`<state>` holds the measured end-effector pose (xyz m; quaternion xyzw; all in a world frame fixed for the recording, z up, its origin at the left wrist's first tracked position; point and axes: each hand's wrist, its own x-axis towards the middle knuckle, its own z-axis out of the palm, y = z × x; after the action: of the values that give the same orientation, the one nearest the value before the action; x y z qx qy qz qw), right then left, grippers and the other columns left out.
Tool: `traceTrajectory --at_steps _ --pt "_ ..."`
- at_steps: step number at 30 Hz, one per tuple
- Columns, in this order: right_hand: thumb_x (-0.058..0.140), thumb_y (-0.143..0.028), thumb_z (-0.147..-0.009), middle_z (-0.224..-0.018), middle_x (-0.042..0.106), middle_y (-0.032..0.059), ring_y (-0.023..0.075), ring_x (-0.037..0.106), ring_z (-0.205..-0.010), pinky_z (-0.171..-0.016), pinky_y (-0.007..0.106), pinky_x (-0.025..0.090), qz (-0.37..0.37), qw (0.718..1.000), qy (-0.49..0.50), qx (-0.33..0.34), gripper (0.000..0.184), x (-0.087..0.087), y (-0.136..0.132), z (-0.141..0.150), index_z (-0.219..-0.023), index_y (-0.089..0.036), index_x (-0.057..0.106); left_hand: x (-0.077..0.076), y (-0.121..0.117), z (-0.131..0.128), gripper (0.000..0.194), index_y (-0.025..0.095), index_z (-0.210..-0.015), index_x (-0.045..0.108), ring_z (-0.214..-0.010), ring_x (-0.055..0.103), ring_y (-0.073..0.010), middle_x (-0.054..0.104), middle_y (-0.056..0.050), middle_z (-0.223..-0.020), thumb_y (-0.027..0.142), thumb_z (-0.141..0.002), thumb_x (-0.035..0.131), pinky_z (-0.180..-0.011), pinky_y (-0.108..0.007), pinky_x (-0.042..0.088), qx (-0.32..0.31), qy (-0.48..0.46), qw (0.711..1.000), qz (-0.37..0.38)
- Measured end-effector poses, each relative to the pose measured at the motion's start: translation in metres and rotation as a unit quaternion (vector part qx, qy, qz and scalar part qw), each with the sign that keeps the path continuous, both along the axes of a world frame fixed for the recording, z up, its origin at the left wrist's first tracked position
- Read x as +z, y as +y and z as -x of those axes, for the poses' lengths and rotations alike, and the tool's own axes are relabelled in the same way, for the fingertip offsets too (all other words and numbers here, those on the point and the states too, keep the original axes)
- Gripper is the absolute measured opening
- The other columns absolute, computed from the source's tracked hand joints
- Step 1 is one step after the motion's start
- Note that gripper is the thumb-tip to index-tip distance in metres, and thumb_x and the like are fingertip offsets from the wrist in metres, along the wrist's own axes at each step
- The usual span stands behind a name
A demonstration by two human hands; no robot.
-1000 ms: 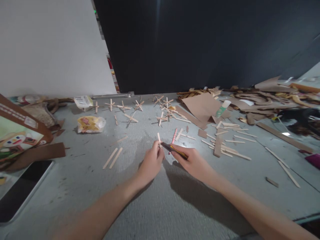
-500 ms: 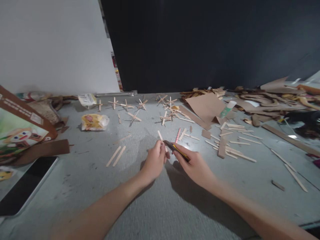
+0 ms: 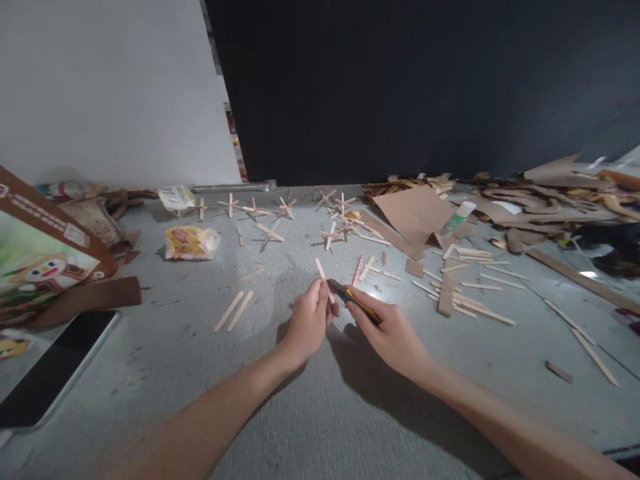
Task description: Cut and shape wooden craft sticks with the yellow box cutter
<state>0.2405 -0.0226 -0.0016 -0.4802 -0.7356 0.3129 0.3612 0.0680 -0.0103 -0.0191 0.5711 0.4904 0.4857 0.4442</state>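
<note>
Pinched in the fingers of my left hand [image 3: 311, 317] is a pale wooden craft stick [image 3: 321, 269], its far end pointing away from me. My right hand [image 3: 387, 327] grips a black and yellow utility knife [image 3: 369, 312]. The knife's front end meets the stick beside my left fingertips; the blade itself is too small to make out. Just beyond my right hand lie a red and white striped straw [image 3: 357, 271] and a pair of touching craft sticks [image 3: 383, 273]. Two parallel sticks [image 3: 241, 311] lie left of my left hand.
Several crossed-stick pieces [image 3: 271, 233] stand at the back. Loose sticks [image 3: 480, 287], brown cardboard [image 3: 415, 217] and a glue stick [image 3: 459, 218] lie to the right. On the left are a wrapped snack [image 3: 192, 243], a phone [image 3: 57, 370] and a printed bag [image 3: 47, 257].
My view has shifted slightly. The knife stays against the craft stick, and more of the stick's near end shows between my hands now.
</note>
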Motion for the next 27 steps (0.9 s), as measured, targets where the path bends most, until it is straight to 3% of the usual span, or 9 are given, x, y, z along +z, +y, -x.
traceTrajectory --at_steps 4,7,11,20,27 --pt "0.053 -0.048 -0.104 -0.083 0.074 0.0061 0.0173 0.06 -0.07 -0.065 0.027 0.049 0.051 0.998 0.028 0.008 0.053 0.005 -0.002 0.001 -0.136 -0.012 0.074 0.003 -0.001 0.0 0.058 0.024 -0.077 0.045 -0.049 0.046 -0.0113 0.054 0.004 -0.06 0.076 -0.102 0.035 -0.052 -0.026 0.036 0.005 -0.003 1.0 -0.002" --pt "0.053 -0.053 -0.104 -0.067 0.058 -0.0006 0.0141 0.048 -0.06 -0.055 0.024 0.04 0.089 0.994 0.058 0.017 0.053 0.009 -0.003 0.001 -0.131 -0.013 0.075 0.005 -0.002 0.0 0.058 0.024 -0.076 0.045 -0.049 0.046 -0.0116 0.052 0.004 -0.058 0.075 -0.102 0.035 -0.051 -0.025 0.036 0.013 0.004 1.0 -0.002" --pt "0.056 -0.061 -0.101 -0.06 0.04 -0.0066 0.0104 0.035 -0.049 -0.045 0.024 0.031 0.157 0.982 0.101 0.029 0.057 0.013 -0.004 0.003 -0.125 -0.012 0.074 0.005 -0.002 0.001 0.054 0.024 -0.075 0.045 -0.05 0.046 -0.0122 0.052 0.004 -0.057 0.069 -0.104 0.036 -0.054 -0.025 0.037 0.016 0.013 1.0 -0.002" --pt "0.063 -0.068 -0.095 -0.058 0.038 -0.0103 0.006 0.028 -0.037 -0.034 0.022 0.027 0.252 0.955 0.143 0.064 0.068 0.015 0.007 -0.011 -0.134 -0.013 0.072 0.003 0.0 0.004 0.045 0.024 -0.078 0.049 -0.052 0.046 -0.0133 0.051 0.004 -0.055 0.058 -0.106 0.037 -0.056 -0.026 0.036 0.008 0.035 0.999 -0.007" --pt "0.066 -0.071 -0.092 -0.055 0.037 -0.0109 0.0069 0.029 -0.035 -0.033 0.022 0.026 0.259 0.954 0.133 0.066 0.071 0.02 0.01 -0.015 -0.131 -0.013 0.073 0.004 -0.002 0.003 0.05 0.024 -0.083 0.05 -0.051 0.046 -0.014 0.049 0.005 -0.054 0.066 -0.104 0.033 -0.054 -0.027 0.035 -0.002 0.025 1.0 0.009"
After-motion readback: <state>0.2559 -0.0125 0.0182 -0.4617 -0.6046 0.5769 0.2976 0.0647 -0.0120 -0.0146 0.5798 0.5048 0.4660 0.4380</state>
